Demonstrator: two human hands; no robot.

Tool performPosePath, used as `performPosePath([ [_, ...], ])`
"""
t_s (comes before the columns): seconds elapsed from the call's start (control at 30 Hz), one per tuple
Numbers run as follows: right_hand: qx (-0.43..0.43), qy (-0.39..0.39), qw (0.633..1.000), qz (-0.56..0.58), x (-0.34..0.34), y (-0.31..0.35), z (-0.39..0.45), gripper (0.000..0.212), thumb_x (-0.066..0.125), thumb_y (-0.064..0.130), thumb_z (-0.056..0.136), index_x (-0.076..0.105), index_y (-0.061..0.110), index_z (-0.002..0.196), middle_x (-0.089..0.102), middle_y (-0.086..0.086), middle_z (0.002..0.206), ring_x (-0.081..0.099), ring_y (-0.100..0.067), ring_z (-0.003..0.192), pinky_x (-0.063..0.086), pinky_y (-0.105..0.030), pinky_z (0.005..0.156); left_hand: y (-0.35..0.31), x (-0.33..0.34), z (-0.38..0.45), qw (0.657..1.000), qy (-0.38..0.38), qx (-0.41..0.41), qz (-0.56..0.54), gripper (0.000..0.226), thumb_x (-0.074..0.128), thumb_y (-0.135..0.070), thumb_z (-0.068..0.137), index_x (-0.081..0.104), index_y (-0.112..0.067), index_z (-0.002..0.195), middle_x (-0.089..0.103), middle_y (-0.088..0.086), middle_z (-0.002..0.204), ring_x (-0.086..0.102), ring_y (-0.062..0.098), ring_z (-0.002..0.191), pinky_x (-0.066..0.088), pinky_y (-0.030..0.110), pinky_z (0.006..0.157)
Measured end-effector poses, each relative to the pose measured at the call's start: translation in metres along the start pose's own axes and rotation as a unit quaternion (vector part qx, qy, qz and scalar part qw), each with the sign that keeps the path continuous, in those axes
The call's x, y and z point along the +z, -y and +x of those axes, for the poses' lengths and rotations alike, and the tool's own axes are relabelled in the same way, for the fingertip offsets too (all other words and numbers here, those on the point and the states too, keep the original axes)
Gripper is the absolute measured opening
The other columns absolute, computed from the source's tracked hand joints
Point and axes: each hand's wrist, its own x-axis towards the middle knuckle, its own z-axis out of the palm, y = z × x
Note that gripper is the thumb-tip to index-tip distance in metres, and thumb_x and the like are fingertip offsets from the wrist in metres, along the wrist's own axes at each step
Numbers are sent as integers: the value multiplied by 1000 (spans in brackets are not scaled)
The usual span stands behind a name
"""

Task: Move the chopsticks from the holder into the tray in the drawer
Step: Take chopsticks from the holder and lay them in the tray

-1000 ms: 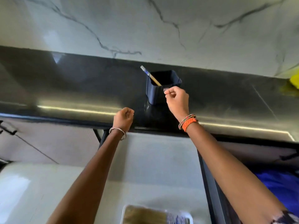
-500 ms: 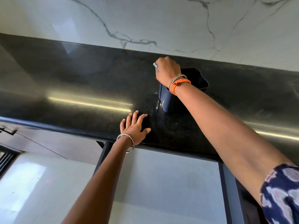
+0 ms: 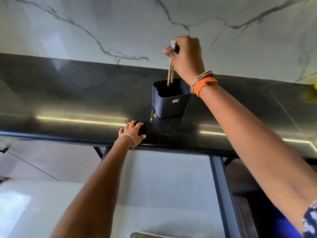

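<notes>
— What does the right hand [image 3: 186, 55] grip?
— It pinches pale slim chopsticks [image 3: 170, 73] near their tops, tips still inside the dark ribbed, rounded-square holder [image 3: 169, 102].
— And the left hand [image 3: 133, 133]?
— Fingers spread, flat on the glossy speckled black counter [image 3: 77, 97] below veined marble.

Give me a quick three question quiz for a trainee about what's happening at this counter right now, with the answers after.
1. True or false: the right hand holds the pale wooden chopsticks by their upper ends.
2. Where are the chopsticks' lower tips? A) lying on the counter B) inside the open top of the dark blue plastic holder C) in the drawer tray
3. What is the left hand doing?

Key:
1. True.
2. B.
3. It rests with fingers spread on the front edge of the glossy black stone counter, holding nothing.
</notes>
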Motion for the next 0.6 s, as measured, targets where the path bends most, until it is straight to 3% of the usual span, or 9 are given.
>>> performPosePath([
  [0.1,72,-90,984,138,-33,1,-46,34,63,27,85,62,-2,68,68,-16,64,69,-29,61,55,-44,64,-2,-9,-30,998,27,37,-34,48,55,-35,89,48,-19,134,46,10,141,46,30,128,37,37,110],
  [0.17,164,-109,943,267,-41,-9,-91,28,64,22,86,61,3,66,64,-11,58,66,-20,49,59,-41,57,0,-4,-63,994,-5,68,-83,39,56,-28,89,58,-18,127,59,10,132,54,29,122,40,31,104],
  [0.23,303,-106,857,403,-36,-24,-148,27,63,16,89,58,7,64,58,-8,57,60,-13,43,58,-31,50,10,17,-112,983,-65,114,-125,35,56,-21,90,60,-17,124,62,8,129,57,27,119,41,30,102],
  [0.3,465,-101,725,498,-24,-41,-216,30,56,8,94,52,7,64,53,-6,55,55,-9,38,54,-22,41,27,48,-162,968,-122,158,-153,31,55,-12,89,62,-14,119,64,9,125,59,26,116,41,28,100],
  [0.37,582,-90,612,528,-10,-55,-286,33,45,0,97,47,8,65,47,-6,59,53,-9,36,50,-19,35,47,83,-205,958,-159,133,-200,28,54,-6,88,65,-11,114,65,11,119,61,27,110,45,29,96],
  [0.4,623,-82,583,515,-5,-59,-320,34,41,-3,98,45,9,66,45,-7,63,54,-10,34,50,-20,33,55,101,-223,953,-166,92,-237,26,55,-5,88,65,-8,111,66,12,117,63,28,107,49,30,92],
  [0.5,702,-80,554,440,6,-62,-400,35,40,-6,97,43,7,65,42,-11,65,52,-20,44,47,-22,29,69,143,-260,939,-111,-45,-321,26,57,-12,90,62,-4,114,67,14,116,64,29,106,49,29,88],
  [0.6,727,-89,578,361,15,-59,-446,31,48,-1,95,43,3,65,48,-13,63,54,-23,44,49,-23,30,77,169,-276,931,-29,-112,-347,35,56,-15,91,56,-3,123,62,17,124,62,31,111,49,37,95],
])
